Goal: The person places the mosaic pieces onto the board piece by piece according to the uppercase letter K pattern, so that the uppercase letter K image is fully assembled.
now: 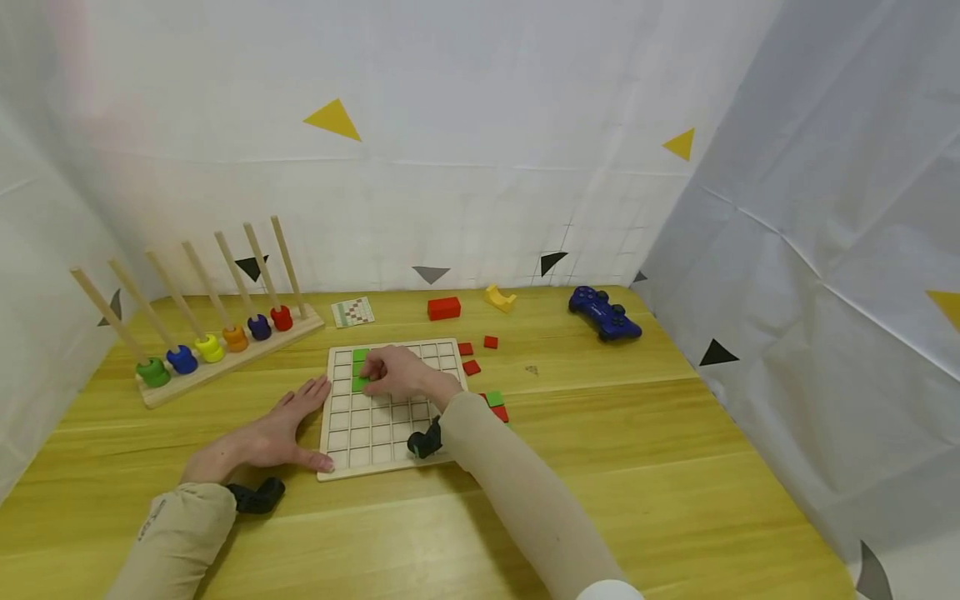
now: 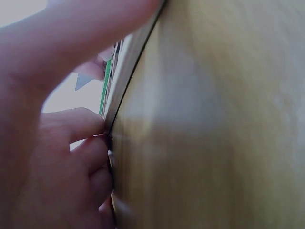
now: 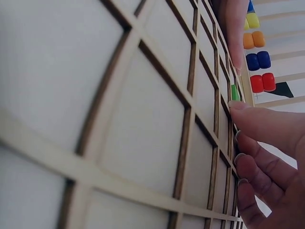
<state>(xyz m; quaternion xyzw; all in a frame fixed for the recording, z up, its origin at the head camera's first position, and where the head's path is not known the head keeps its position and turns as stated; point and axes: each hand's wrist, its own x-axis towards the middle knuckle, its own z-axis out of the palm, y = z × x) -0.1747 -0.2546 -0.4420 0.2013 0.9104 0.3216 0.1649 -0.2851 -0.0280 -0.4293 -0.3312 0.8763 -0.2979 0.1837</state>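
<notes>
Pressing a green tile (image 1: 360, 383) into the grid board (image 1: 375, 433): our right hand (image 1: 397, 375) pinches it, left hand (image 1: 277, 433) flat, steadying the board's edge; next we judge seating it flush.

Bright, even light, soft shadows; head view sharp w/ edge warp, wrist views blurry close-ups.

Head view: looks forward and down from above onto the yellow wooden bench (image 1: 600, 467), whole square pale-wood grid board (image 1: 390, 408) in frame. Left wrist view: very near, skims the bench along the board's edge (image 2: 125, 71). Right wrist view: nearly on the board's cells (image 3: 143, 119), facing the coloured bead rack (image 3: 259, 57). All share the board.
</notes>
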